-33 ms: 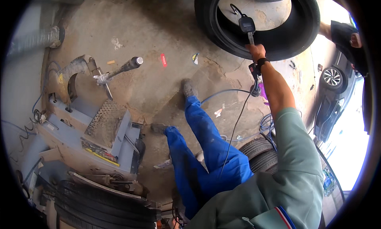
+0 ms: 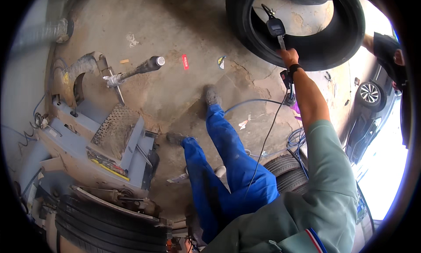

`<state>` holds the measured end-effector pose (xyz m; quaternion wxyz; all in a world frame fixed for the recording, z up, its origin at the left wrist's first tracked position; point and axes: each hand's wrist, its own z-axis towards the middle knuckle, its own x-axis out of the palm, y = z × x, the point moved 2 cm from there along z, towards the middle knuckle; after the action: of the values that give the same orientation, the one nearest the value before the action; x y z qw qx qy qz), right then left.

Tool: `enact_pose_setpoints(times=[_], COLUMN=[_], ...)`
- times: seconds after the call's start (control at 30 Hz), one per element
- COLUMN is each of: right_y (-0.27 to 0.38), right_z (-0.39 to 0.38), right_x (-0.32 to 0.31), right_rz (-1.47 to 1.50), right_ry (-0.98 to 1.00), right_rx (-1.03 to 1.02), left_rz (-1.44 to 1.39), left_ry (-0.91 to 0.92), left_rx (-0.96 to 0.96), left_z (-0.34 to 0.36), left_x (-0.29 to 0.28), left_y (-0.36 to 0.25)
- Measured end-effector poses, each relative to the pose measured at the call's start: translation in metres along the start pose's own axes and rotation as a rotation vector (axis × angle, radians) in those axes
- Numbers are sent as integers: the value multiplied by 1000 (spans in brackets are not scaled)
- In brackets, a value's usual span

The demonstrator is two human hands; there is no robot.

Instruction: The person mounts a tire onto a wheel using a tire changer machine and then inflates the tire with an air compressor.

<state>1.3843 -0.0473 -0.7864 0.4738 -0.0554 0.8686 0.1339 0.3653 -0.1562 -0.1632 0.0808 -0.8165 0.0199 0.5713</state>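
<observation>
My right hand point(image 2: 290, 57), with a dark band at its wrist, reaches up and closes around a tyre inflator with a dark gauge head point(image 2: 276, 28). A metal neck joins the gauge to the part inside my fist, and a short black hose curls from its far end over the tyre's opening. Just beyond my hand stands a large black tyre point(image 2: 353, 35) without a rim. A blue air hose point(image 2: 252, 101) runs across the floor toward the tool's lower end. My left hand does not show.
A grey tyre-changing machine point(image 2: 72, 130) with a dark-handled arm point(image 2: 151, 65) stands at left. Another tyre point(image 2: 105, 226) is at lower left. Stacked tyres point(image 2: 285, 165) lie beside my legs. At right are a co-worker's dark sleeve point(image 2: 383, 49) and a parked car point(image 2: 372, 112).
The view has shifted slightly, so the tyre, inflator and my right hand appear a little farther right and lower. My grip on the inflator is the same.
</observation>
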Motion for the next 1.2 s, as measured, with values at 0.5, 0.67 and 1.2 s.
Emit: enact_pose_setpoints(times=[0.5, 0.67, 1.2], right_y=[-63, -28, 250], right_z=[27, -60, -691], right_x=[31, 37, 312], right_rz=[-470, -217, -161], right_ry=[-133, -156, 599], right_rx=[-298, -406, -1616], left_rz=[160, 93, -502], left_ry=[143, 192, 323], left_rx=[-46, -78, 217], left_z=[30, 49, 41], left_x=[-2, -12, 19], left_y=[-39, -7, -12])
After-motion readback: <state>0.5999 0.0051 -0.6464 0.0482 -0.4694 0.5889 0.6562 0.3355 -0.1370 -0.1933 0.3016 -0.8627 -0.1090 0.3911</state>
